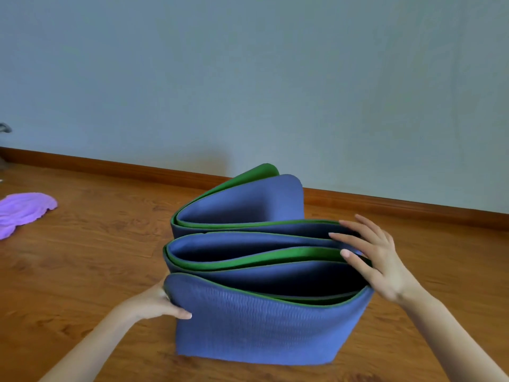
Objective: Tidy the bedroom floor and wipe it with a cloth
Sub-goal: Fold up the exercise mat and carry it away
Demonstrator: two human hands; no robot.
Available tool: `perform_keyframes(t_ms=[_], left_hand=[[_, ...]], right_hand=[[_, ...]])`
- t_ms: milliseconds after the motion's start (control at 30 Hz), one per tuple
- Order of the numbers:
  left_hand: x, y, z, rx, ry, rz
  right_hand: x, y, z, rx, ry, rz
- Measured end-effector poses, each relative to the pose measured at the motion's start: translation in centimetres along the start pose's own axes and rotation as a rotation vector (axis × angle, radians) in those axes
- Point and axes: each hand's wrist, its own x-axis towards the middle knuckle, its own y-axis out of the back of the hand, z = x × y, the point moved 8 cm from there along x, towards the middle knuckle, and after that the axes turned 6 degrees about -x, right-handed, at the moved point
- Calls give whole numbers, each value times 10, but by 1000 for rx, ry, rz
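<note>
A blue-and-green folded mat (259, 321) is standing on edge on the wooden floor (82, 271). The left hand (158, 303) is gripping its near left corner, thumb curled over the front. The right hand (377, 260), fingers extended, is pressing on the right-side folds. Farther left, a purple cloth (23, 210) is lying near the wall (248, 78).

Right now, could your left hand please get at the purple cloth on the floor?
Probably not yet: the left hand grips the folded mat, and the purple cloth lies well off to the left, though bare floor lies between.
</note>
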Motion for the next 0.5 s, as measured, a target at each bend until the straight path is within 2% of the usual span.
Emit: perform_keyframes(t_ms=[100,200,267,333,400,500], left_hand=[[-7,9,25,-9,-127,-36],[-15,11,55,30,-253,-103],[-21,11,72,59,-297,-148],[-26,15,85,28,-257,-181],[-25,34,95,-114,-234,-88],[-10,85,103,-273,-320,330]], right_hand=[[-4,7,-23,-57,153,6],[-16,1,-62,-18,313,-92],[-27,-18,-90,-132,430,-148],[-33,-38,-109,-314,517,-123],[-32,-50,-118,-400,531,-57],[-28,-52,-119,-387,525,-1]])
